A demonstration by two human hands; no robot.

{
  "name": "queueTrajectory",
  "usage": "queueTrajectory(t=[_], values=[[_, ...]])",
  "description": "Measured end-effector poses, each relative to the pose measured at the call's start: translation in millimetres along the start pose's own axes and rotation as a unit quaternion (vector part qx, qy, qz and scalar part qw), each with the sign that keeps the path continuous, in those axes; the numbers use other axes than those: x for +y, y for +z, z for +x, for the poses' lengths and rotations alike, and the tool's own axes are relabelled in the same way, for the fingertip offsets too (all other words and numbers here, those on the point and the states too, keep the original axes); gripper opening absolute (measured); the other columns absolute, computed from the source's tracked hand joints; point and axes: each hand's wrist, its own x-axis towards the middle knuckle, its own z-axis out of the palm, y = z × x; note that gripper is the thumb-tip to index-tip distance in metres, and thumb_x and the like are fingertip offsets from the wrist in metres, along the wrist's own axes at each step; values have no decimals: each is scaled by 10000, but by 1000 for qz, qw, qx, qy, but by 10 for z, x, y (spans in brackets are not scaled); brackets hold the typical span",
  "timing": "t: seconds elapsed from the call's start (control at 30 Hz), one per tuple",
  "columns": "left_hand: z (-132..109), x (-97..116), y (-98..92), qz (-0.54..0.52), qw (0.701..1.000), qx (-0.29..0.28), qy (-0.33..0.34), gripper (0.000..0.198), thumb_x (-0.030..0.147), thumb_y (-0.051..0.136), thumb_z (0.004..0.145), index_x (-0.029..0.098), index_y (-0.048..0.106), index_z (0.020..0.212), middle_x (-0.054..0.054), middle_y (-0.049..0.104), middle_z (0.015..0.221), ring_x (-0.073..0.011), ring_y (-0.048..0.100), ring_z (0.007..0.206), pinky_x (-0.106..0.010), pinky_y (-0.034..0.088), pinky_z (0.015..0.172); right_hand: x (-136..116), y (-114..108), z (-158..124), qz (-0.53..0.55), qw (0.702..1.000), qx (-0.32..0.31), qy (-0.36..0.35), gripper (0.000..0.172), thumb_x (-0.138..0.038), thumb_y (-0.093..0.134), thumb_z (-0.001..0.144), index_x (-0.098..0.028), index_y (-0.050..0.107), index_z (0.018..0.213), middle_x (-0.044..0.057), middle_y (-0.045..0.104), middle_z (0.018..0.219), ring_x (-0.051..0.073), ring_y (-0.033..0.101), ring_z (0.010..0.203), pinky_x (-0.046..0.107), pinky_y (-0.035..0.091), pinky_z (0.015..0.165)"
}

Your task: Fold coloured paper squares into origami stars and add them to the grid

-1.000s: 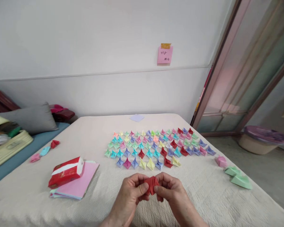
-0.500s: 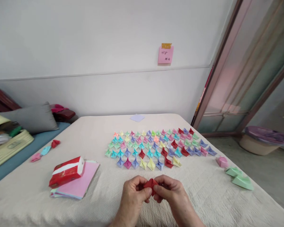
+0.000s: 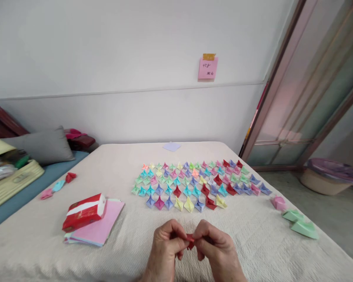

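A small folded red paper (image 3: 190, 241) is pinched between my two hands just above the cream cloth. My left hand (image 3: 166, 246) grips its left side between thumb and forefinger, and my right hand (image 3: 217, 247) holds the right side the same way. Fingers cover much of the paper. Beyond them lie rows of small folded paper shapes in many colours, among them a yellow one (image 3: 189, 204) and a magenta one (image 3: 159, 203) in the nearest row.
Left of my hands, a red-and-white packet (image 3: 84, 211) lies on pink paper sheets (image 3: 106, 227). Three folded pieces, one red (image 3: 70, 177), are at far left. Green folded papers (image 3: 305, 228) lie near the right edge. A lilac sheet (image 3: 171, 146) lies at the back.
The red paper has turned and now shows less of its surface, with its pointed top no longer visible. My fingertips have shifted on it, and the view has moved slightly.
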Motion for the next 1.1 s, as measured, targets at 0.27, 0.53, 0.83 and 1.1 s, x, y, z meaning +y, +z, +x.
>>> queueTrajectory(t=[0.27,0.53,0.83,1.1], values=[[-9,-1,-21,4,999,-41,25,116,93,579,720,136,646,635,-22,663,612,-81,468,460,-204,344,460,-14,-48,-26,-82,991,-5,-102,214,-60,609,696,-203,600,536,-42,495,568,101,484,474,209,395,433],[-42,122,-25,49,994,-82,58,83,176,598,759,134,665,733,-27,643,637,-127,542,544,-239,423,524,-39,-107,-76,-218,945,-36,-243,197,-92,591,808,-226,691,703,23,594,635,169,593,576,270,456,504],[-20,174,-46,123,986,-73,89,281,268,722,734,187,584,965,-3,623,712,-127,542,601,-226,437,549,-145,-107,-82,-261,930,-77,-249,203,-97,539,823,-215,678,733,60,628,718,191,618,640,286,479,555],[-48,264,-125,257,954,-81,134,274,253,639,821,207,618,1090,-32,662,802,-171,611,723,-259,480,684,-156,-74,-62,-124,988,-75,-53,109,-287,655,796,-219,685,876,37,671,747,189,626,638,287,492,589]])
